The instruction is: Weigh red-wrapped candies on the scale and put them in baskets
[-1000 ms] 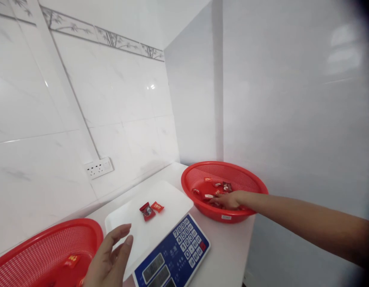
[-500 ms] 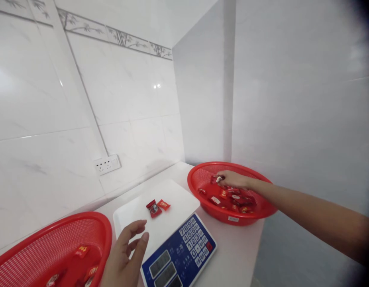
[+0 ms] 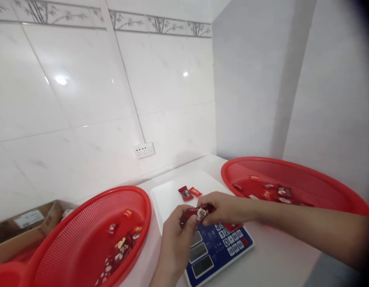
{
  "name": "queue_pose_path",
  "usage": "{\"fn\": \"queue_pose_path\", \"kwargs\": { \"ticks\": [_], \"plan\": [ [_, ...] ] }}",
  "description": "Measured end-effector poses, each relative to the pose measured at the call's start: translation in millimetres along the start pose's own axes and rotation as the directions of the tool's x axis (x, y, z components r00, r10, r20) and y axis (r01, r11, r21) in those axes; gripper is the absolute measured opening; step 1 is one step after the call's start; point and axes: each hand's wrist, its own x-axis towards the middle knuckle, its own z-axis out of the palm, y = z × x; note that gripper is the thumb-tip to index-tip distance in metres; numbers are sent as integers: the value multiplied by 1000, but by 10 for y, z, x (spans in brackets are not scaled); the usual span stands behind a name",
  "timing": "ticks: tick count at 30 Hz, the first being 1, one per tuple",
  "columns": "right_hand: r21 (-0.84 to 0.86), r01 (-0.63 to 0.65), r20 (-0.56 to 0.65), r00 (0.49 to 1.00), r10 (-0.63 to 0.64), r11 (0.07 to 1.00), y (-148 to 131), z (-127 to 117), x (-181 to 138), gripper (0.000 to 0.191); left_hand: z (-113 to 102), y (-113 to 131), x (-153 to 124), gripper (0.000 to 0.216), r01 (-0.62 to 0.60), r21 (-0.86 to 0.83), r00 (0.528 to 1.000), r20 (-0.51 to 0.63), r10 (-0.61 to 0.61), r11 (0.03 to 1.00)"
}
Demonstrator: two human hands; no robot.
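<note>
Above the digital scale [image 3: 163, 195], my left hand [image 3: 176, 235] and my right hand [image 3: 226, 207] meet at a dark red wrapped candy [image 3: 201, 213] with pale lettering. Fingers of both hands pinch it from either side. Below my right hand, over the keypad, another red wrapper [image 3: 233, 227] shows; whether the hand grips it I cannot tell. On the white weighing plate lie a dark red candy [image 3: 185, 193] with a round emblem and a smaller bright red candy [image 3: 195, 192], side by side. The blue panel [image 3: 216, 255] with its displays is partly covered by my hands.
A red mesh basket [image 3: 147, 207] with several wrapped candies stands left of the scale. Another red basket [image 3: 295, 165] with candies stands at the right, partly behind my right forearm. A cardboard box [image 3: 50, 219] sits at far left. A socket [image 3: 144, 150] is on the tiled wall.
My right hand has left the right basket and come to the scale with a candy. My left hand, open before, now grips that candy too. The view has turned left.
</note>
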Motion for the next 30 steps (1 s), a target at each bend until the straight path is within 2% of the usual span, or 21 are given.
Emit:
{"fn": "queue_pose_path", "kwargs": {
  "ticks": [3, 5, 7, 9, 11, 13, 14, 17, 19, 20, 22, 24, 27, 30],
  "plan": [
    [146, 20, 21, 1000, -23, 989, 87, -31, 111, 11, -87, -34, 48, 22, 19, 47, 998, -54, -16, 999],
    [138, 2, 21, 1000, -5, 990, 166, -60, 175, 11, -137, -84, 83, 32, 30, 97, 995, -98, -20, 995],
    [76, -30, -13, 999, 31, 997, 244, -86, 233, 13, -178, -131, 107, 43, 5, 188, 986, -162, 26, 982],
    [10, -86, -114, 990, 86, 996, 308, -119, 285, 16, -213, -148, 115, 49, -35, 266, 973, -211, 93, 963],
    [-23, -139, -261, 957, 128, 990, 336, -163, 320, 30, -240, -124, 106, 49, -59, 272, 966, -227, 123, 961],
    [34, -163, -371, 914, 164, 986, 306, -196, 332, 41, -242, -67, 84, 44, -51, 246, 967, -232, 110, 968],
    [96, -156, -398, 899, 182, 983, 268, -195, 331, 41, -226, -34, 68, 41, -39, 230, 972, -216, 90, 972],
    [297, -83, -426, 880, 210, 951, 102, -86, 326, 32, -99, 32, 2, 36, -21, 164, 998, -60, 31, 986],
    [384, 13, -450, 876, 175, 923, 1, 67, 343, 28, 33, 27, -47, 40, -21, 106, 999, 37, 18, 994],
    [416, 66, -466, 872, 151, 907, -36, 152, 359, 27, 99, 12, -67, 43, -25, 80, 999, 41, 21, 997],
    [481, 152, -497, 858, 125, 864, -82, 310, 398, 27, 198, -29, -86, 43, -42, 40, 999, -24, 43, 998],
    [551, 191, -509, 848, 145, 813, -111, 419, 424, 28, 223, -64, -71, 32, -70, 8, 994, -89, 70, 998],
    [646, 192, -469, 863, 186, 739, -160, 470, 404, 28, 141, -86, 1, 21, -39, -108, 994, -105, 28, 993],
    [694, 201, -426, 889, 169, 691, -209, 449, 335, 25, 57, -92, 69, 23, 13, -272, 991, -123, -48, 962]
  ]
}}
